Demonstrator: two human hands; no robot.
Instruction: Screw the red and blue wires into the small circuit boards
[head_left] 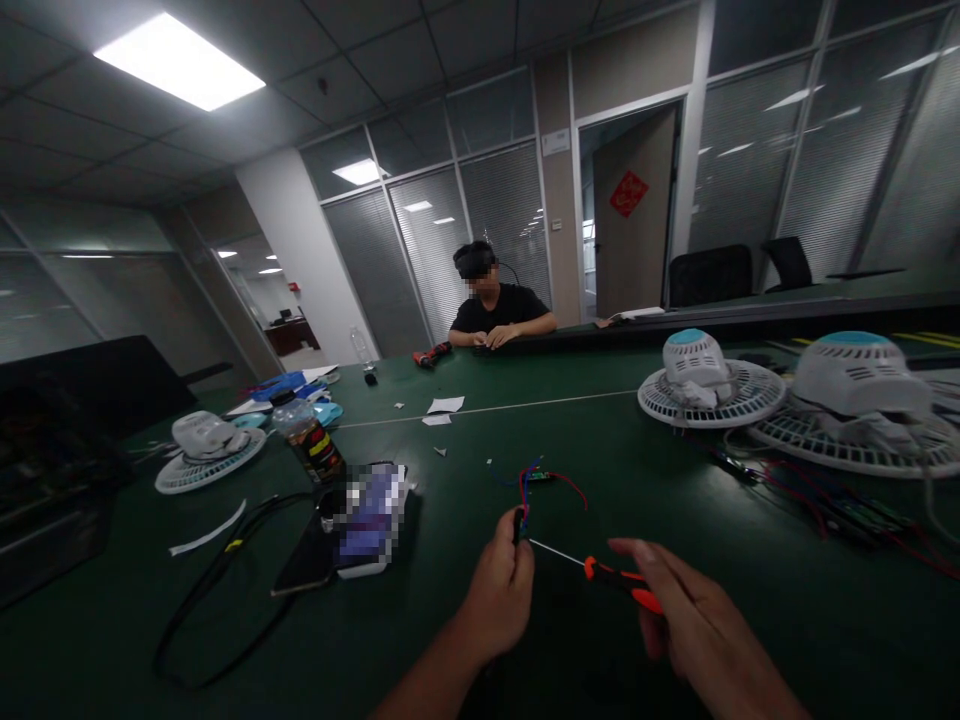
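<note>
My left hand (501, 590) is closed on a small dark part (518, 524) with red and blue wires (526, 487) rising from its top. Just behind it, a small green circuit board (537, 476) shows, with a red wire curling off to the right. A screwdriver (611, 576) with an orange and black handle is in my right hand (686, 610), its fingers around the handle's end and the index finger stretched along above it. The shaft points left, and its tip meets or nearly meets the dark part; the exact contact is too small to tell.
White fan housings stand at the right (712, 390) and left (210, 450). A phone (371, 520), a bottle (311, 440) and a black cable (169, 625) lie left. Wired boards (847, 510) lie right. Across the table, a person (499, 305) sits near a red power tool (431, 355).
</note>
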